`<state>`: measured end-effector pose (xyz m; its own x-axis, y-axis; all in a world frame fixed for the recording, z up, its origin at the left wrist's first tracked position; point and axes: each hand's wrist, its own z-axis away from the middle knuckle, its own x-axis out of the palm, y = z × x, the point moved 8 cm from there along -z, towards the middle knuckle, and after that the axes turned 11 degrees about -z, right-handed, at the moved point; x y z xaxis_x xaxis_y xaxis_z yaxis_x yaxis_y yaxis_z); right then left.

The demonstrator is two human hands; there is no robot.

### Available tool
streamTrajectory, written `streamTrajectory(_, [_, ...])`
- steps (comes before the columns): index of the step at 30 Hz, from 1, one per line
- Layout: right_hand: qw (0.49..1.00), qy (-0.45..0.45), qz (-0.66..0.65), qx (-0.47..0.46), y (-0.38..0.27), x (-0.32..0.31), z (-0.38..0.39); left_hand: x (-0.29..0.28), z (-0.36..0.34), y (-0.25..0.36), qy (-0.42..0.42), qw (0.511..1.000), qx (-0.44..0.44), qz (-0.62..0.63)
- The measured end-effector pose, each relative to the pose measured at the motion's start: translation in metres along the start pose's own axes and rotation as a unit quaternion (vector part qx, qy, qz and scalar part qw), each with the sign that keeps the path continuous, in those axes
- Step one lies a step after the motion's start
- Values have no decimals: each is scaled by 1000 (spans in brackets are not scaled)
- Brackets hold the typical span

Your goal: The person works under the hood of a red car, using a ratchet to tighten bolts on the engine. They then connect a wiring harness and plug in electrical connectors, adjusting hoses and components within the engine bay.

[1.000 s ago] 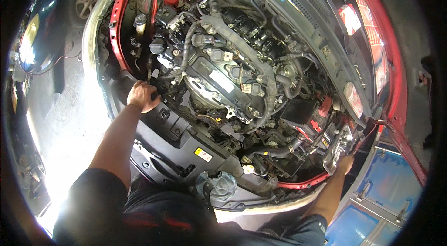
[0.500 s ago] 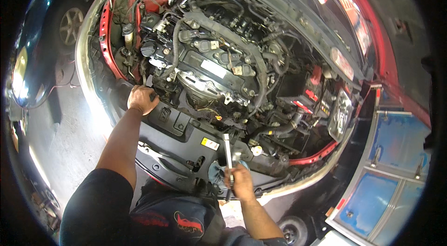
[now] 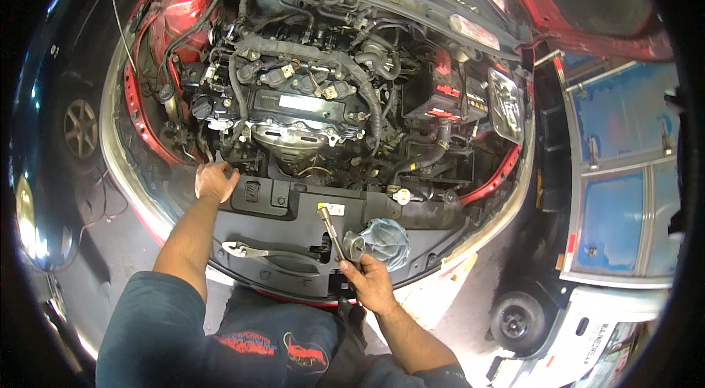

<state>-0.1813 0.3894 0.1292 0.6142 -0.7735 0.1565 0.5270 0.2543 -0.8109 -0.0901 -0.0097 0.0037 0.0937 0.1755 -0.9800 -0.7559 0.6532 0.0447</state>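
Note:
My right hand [image 3: 369, 284] is closed round the lower end of a socket wrench [image 3: 333, 232], a slim chrome bar tilted up to the left over the black radiator cover [image 3: 286, 230]. Just beside the bar sits a round metal piece [image 3: 355, 245]; whether my fingers touch it I cannot tell. A pale blue crumpled cloth [image 3: 388, 243] lies right of it. My left hand [image 3: 214, 181] leans on the cover's left end, holding no tool, fingers resting toward the engine bay. Between my hands, a pair of pliers [image 3: 272, 252] lies on the cover.
Beyond the cover is the engine [image 3: 305, 105], with hoses and wiring round it. A black battery [image 3: 444, 91] stands to its right, a white-yellow radiator cap [image 3: 402, 196] nearer. Blue cabinet doors [image 3: 617, 223] are at right, a loose wheel [image 3: 518, 320] below, and a dark car [image 3: 44, 197] at left.
The socket wrench has swung from near upright to a leftward tilt. My right hand has shifted off the cloth, which now shows more fully. The whole view has turned and moved.

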Motion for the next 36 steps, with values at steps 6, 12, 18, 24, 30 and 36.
streamTrajectory(6, [995, 52, 18, -81, 36, 73, 0, 9, -4, -9, 48, 998, 23, 30])
streamTrajectory(12, [981, 144, 71, -112, 66, 130, 18, -16, 32, 9, -7, 844, 125, 522])
streamTrajectory(18, [966, 114, 107, -207, 52, 177, 39, -40, 192, 49, -274, 680, 216, 645])
streamTrajectory(24, [985, 99, 59, -131, 30, 190, 48, -110, 169, -9, -209, 795, 334, 461])
streamTrajectory(30, [987, 0, -52, -152, -7, 225, 49, -150, 186, -24, -216, 763, 480, 376])
streamTrajectory(36, [988, -24, -53, -140, -33, 235, 57, -163, 171, -34, -276, 719, 507, 386])
